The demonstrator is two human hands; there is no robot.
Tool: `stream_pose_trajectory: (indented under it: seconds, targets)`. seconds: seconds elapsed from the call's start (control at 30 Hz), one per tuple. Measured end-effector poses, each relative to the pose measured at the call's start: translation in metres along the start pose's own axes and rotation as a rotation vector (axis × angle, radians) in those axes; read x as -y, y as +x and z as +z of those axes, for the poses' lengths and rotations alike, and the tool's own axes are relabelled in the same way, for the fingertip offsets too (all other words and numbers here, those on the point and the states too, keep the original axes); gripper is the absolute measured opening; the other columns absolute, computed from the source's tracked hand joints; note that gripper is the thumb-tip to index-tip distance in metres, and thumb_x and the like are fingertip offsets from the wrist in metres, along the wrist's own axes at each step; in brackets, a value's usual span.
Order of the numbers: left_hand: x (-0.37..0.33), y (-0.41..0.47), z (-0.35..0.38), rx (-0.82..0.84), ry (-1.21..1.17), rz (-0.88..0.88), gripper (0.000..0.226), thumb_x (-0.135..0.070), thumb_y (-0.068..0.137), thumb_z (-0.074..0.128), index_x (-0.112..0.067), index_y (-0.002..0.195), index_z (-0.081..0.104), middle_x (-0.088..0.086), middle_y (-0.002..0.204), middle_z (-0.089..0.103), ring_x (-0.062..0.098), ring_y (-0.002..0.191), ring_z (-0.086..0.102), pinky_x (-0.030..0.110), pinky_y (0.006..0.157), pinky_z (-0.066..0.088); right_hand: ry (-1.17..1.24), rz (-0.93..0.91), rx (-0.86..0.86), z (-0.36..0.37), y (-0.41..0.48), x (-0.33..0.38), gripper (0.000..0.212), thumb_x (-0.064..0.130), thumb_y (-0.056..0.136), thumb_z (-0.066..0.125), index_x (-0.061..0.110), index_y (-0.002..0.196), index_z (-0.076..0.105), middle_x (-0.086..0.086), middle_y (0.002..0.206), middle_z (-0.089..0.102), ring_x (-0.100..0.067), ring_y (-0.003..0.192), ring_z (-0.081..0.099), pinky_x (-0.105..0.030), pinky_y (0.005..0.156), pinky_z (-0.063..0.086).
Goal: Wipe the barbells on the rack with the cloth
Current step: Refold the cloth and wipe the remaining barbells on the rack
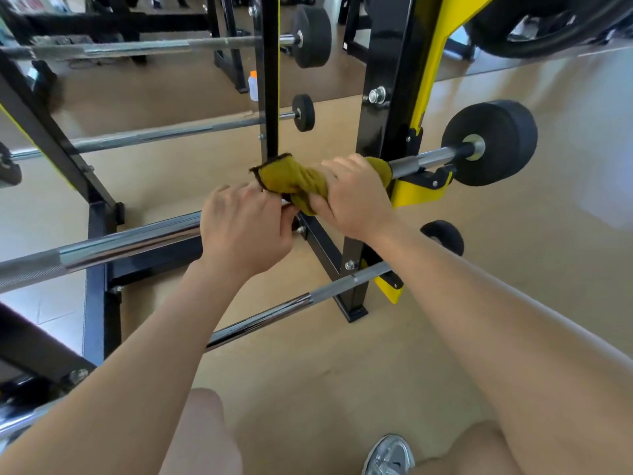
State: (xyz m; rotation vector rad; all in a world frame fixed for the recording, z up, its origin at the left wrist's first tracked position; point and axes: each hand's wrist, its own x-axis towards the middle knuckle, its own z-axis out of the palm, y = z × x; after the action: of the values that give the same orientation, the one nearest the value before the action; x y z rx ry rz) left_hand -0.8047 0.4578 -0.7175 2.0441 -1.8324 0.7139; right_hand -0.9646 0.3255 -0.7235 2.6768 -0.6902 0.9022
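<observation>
One barbell under way: the cloth [298, 181] is wrapped round the upper barbell [130, 240], beside the rack upright [394, 125].
Right hand [356, 197]: clenched over the cloth and the bar under it.
Left hand [246, 231]: curled round the bare bar, touching the cloth's edge.
Left to do: probably the lower barbell [274, 316], untouched. Nothing shows which bars are already clean.

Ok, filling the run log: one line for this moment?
left hand: grips barbell | right hand: grips cloth round barbell | stage: wiping
</observation>
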Motion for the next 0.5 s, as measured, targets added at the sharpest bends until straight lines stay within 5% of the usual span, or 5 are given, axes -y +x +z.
stream_pose_trajectory:
  seconds: [0.1,0.27,0.37,0.43,0.5]
  targets:
    - [0.001,0.001,-0.002,0.033,-0.064,-0.009,0.023,-0.041,0.096,0.057,-0.018,0.094,0.060,0.000,0.077,0.063,0.022,0.061,0.042,0.034,0.064,0.030,-0.098,-0.112,0.106,0.002,-0.009,-0.024,0.037,0.038,0.105,0.053,0.009,0.124,0.064,-0.008,0.101,0.067,-0.028,0.093,0.060,-0.042,0.087,0.044]
    - [-0.001,-0.001,0.000,0.026,-0.038,-0.055,0.031,-0.048,0.104,0.048,-0.020,0.107,0.063,-0.003,0.080,0.061,0.021,0.063,0.047,0.034,0.064,0.032,0.013,0.162,0.026,-0.013,-0.031,-0.062,0.037,0.033,0.102,0.042,0.007,0.109,0.068,-0.009,0.100,0.069,-0.030,0.098,0.063,-0.042,0.096,0.045]
    - [-0.003,-0.001,-0.001,0.034,-0.044,-0.062,0.031,-0.047,0.105,0.045,-0.020,0.106,0.062,-0.006,0.078,0.054,0.022,0.063,0.048,0.034,0.064,0.032,-0.004,0.390,-0.096,-0.011,-0.026,-0.041,0.034,0.033,0.101,0.041,0.013,0.087,0.064,-0.002,0.082,0.062,-0.027,0.085,0.061,-0.039,0.088,0.044]
    - [-0.003,0.000,-0.002,0.031,-0.075,-0.075,0.032,-0.042,0.106,0.039,-0.019,0.096,0.060,-0.005,0.074,0.056,0.022,0.060,0.047,0.034,0.063,0.030,0.056,0.349,-0.136,-0.005,-0.015,-0.001,0.028,0.029,0.095,0.044,0.013,0.083,0.064,-0.002,0.079,0.060,-0.028,0.082,0.060,-0.039,0.086,0.042]
    - [-0.002,-0.001,-0.003,0.008,-0.139,-0.084,0.037,-0.038,0.105,0.033,-0.019,0.083,0.054,-0.002,0.068,0.056,0.024,0.055,0.043,0.035,0.059,0.026,0.134,0.145,-0.081,0.004,-0.015,0.029,0.033,0.030,0.092,0.047,0.010,0.105,0.070,-0.006,0.097,0.068,-0.027,0.095,0.059,-0.043,0.095,0.041]
